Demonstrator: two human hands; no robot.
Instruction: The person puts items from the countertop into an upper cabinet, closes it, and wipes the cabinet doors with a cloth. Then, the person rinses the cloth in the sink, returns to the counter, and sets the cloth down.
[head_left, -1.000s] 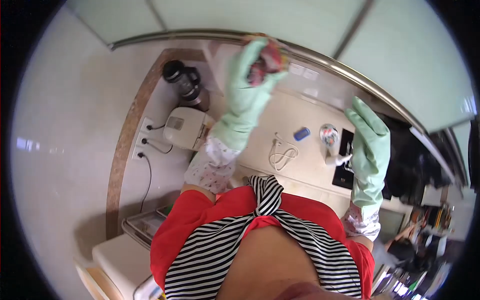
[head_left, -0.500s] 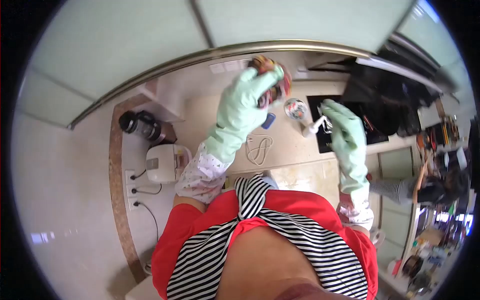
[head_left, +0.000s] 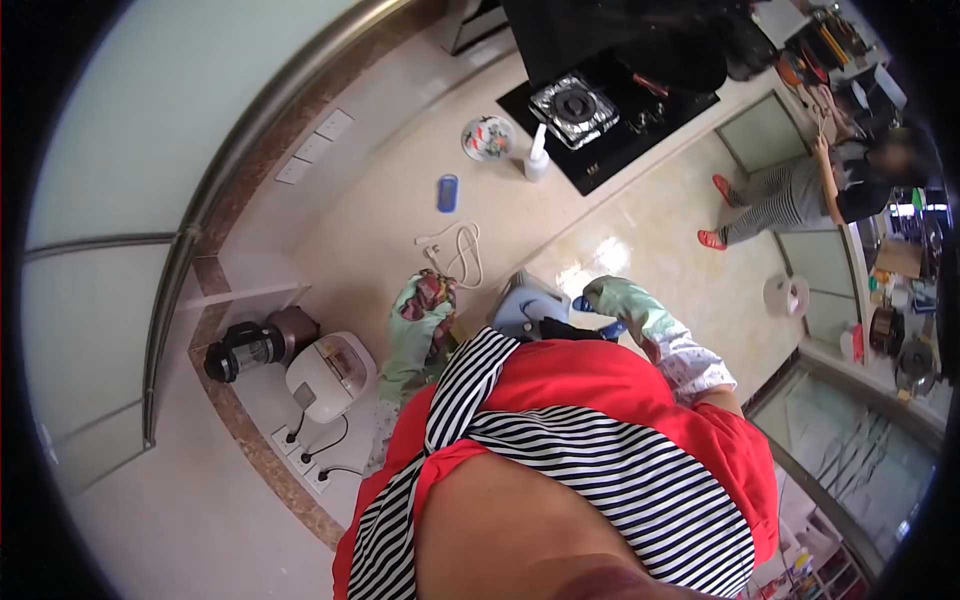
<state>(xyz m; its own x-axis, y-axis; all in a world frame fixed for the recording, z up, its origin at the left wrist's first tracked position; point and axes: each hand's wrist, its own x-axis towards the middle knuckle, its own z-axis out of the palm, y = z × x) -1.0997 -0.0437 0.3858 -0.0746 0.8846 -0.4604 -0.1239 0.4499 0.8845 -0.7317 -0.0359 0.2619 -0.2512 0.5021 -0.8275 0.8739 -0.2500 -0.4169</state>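
Seen from above, a person in a red top (head_left: 620, 385) and green rubber gloves (head_left: 640, 308) stood at a pale counter (head_left: 365, 215). The left hand (head_left: 406, 330) was closed around a crumpled cloth (head_left: 432, 290), its fingers wrapped over the bundle. The cloth was close to the body, at the near side of the counter and just beside a loose white cable (head_left: 470, 255). It was bunched up, probably so that one palm could hold it firmly. The right hand (head_left: 615, 298) hung out over the tiled floor (head_left: 655, 215), near a blue-grey object (head_left: 535, 305); its fingers looked curled, but whether they gripped anything could not be told.

The gloves were likely worn to keep the hands clean and dry. A white pump bottle (head_left: 537, 163) stood upright between a patterned bowl (head_left: 488, 138) and the black stove (head_left: 590, 165), perhaps for easy reach. The rice cooker (head_left: 330, 375) sat near the wall sockets (head_left: 300, 458), presumably for power.

The cloth looked soft and wrinkled, dark red with paler, mottled patches; its full shape and any dampness could not be made out.
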